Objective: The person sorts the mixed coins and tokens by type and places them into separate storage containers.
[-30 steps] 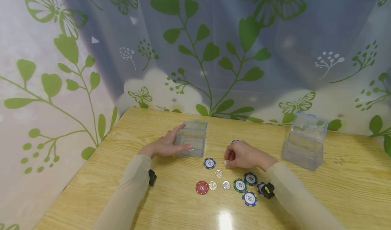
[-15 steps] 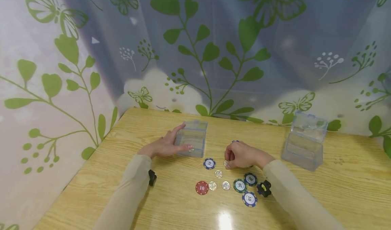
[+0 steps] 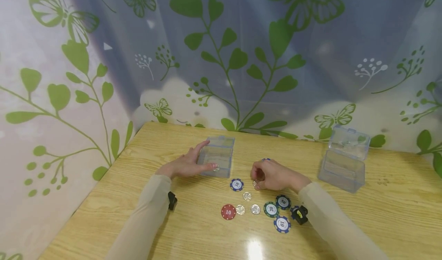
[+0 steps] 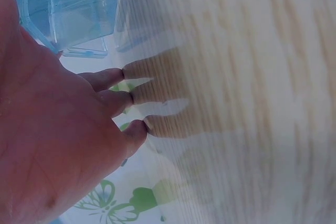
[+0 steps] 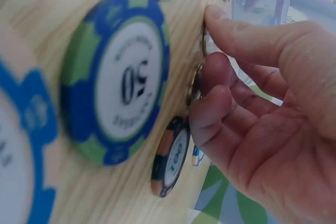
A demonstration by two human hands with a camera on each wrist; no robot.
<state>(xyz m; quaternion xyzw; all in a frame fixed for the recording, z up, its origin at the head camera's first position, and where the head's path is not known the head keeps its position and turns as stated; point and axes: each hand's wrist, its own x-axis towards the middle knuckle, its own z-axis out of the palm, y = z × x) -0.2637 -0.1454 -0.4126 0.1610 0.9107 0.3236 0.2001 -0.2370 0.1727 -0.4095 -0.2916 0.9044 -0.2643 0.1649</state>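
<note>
Beside a clear plastic box (image 3: 221, 152) with its lid raised, my left hand (image 3: 183, 165) rests with thumb and index finger spread along it. A shiny coin (image 3: 216, 168) shows at the thumb tip, seemingly within the box. In the left wrist view, several fingertips (image 4: 137, 129) touch the table. My right hand (image 3: 276, 174) has curled fingers and thumb at a coin (image 3: 255, 183) on the table, pinching its edge. The right wrist view has this coin (image 5: 203, 38) by the thumb, with another coin (image 5: 195, 83) beside the fingers.
Three more coins (image 3: 247, 196) lie nearer the front, next to a red chip (image 3: 228, 212). Blue 10 chips (image 3: 282, 224) and a green 20 chip (image 3: 271, 209) are scattered near the right wrist. A second open clear box (image 3: 343, 171) stands at right. A patterned curtain (image 3: 241, 79) hangs behind.
My right fingers have shifted slightly left around the coin, which stays in about the same place. My left hand and its box have not moved.
</note>
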